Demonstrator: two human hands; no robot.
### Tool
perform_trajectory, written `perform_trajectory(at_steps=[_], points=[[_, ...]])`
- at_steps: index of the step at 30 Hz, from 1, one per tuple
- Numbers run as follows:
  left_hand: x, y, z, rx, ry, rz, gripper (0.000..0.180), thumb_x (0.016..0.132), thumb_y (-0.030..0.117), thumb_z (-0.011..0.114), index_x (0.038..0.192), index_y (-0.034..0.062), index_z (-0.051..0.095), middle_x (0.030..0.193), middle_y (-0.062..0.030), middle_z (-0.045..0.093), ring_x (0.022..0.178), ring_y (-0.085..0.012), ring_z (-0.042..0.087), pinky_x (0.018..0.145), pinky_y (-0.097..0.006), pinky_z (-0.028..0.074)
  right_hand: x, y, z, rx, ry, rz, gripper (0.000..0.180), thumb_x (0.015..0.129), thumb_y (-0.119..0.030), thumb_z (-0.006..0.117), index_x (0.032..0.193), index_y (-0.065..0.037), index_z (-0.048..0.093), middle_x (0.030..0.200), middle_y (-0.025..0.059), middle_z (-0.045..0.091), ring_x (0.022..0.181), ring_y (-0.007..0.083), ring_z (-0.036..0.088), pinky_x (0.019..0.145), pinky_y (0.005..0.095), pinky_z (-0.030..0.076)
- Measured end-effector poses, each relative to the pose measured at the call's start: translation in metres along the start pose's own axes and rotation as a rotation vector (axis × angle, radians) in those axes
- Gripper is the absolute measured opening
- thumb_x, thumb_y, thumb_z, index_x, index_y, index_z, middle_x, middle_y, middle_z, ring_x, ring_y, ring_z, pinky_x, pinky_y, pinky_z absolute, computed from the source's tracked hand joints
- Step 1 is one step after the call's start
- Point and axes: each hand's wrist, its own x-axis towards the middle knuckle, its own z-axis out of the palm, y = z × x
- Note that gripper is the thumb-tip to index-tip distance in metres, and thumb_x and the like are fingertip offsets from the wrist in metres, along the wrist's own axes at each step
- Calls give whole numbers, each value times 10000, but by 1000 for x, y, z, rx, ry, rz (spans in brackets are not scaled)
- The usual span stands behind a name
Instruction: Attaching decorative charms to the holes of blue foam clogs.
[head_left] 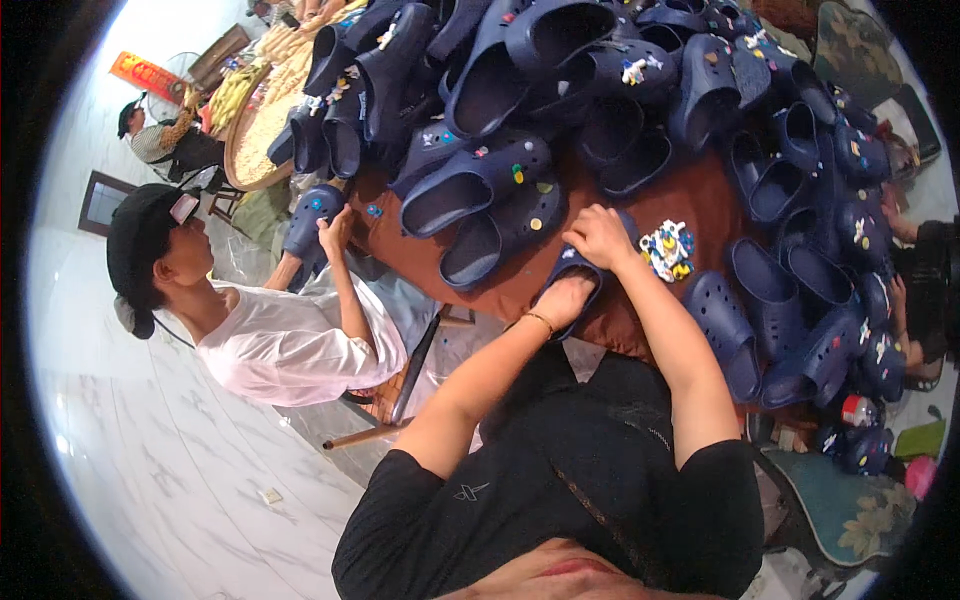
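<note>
In front of me at the table's near edge is a navy-blue clog (pixel 564 262) with holes in its upper. My left hand (pixel 570 298) reaches into its foot opening, and its fingers are hidden inside. Over the toe end lies my right hand (pixel 600 238), its fingers bent and pressed on the upper. Whether a small charm is under those fingers is too small to tell. Just right of my right hand sits a small pile of white, yellow and blue shoe charms (pixel 668 250) on the brown cloth (pixel 710 205).
Many navy clogs (pixel 480 185) are heaped across the far side and right of the table, several bearing charms. At my left, a seated person in white (pixel 290 330) holds a blue clog (pixel 312 215). A bottle (pixel 858 410) stands at the right near a patterned chair (pixel 840 500).
</note>
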Motion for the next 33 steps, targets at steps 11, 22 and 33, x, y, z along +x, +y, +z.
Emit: perform_trajectory(at_steps=[11, 22, 33], points=[[4, -6, 4, -62, -18, 26, 257, 807, 118, 389, 979, -7, 534, 924, -215, 575, 887, -351, 557, 800, -422, 430, 16, 17, 13, -44, 143, -50, 369, 788, -375, 544, 631, -64, 666, 675, 137, 623, 712, 325, 558, 677, 423, 409], [4, 1, -10, 0, -38, -19, 159, 802, 71, 376, 878, 11, 502, 834, -188, 551, 826, -358, 550, 727, -430, 442, -75, 63, -37, -385, 451, 623, 248, 796, -293, 543, 740, -71, 636, 831, 116, 614, 800, 319, 558, 709, 437, 427], [3, 1, -7, 14, -30, -10, 109, 792, 74, 389, 828, 19, 476, 782, -176, 534, 780, -351, 547, 692, -432, 438, -59, -3, 10, -40, 614, 124, 118, 776, -147, 569, 711, -48, 558, 728, 105, 547, 752, 297, 527, 660, 384, 422]])
